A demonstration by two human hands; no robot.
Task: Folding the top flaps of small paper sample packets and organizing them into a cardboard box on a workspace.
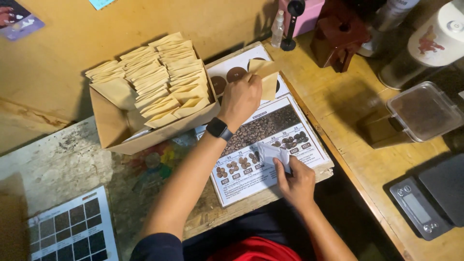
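the left hand (240, 99), a black smartwatch (219, 128) on its wrist, pinches a tan kraft paper envelope (267, 77) above the printed coffee bean chart (270, 145), just beside the cardboard box of matching envelopes (145, 92). the right hand (296, 181) grasps a small white folded paper packet (273, 154) over the chart's lower edge.

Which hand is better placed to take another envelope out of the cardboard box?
Probably the left hand. It is up beside the cardboard box of envelopes, though it holds a kraft envelope. The right hand is nearer the body, pinching a small white packet.
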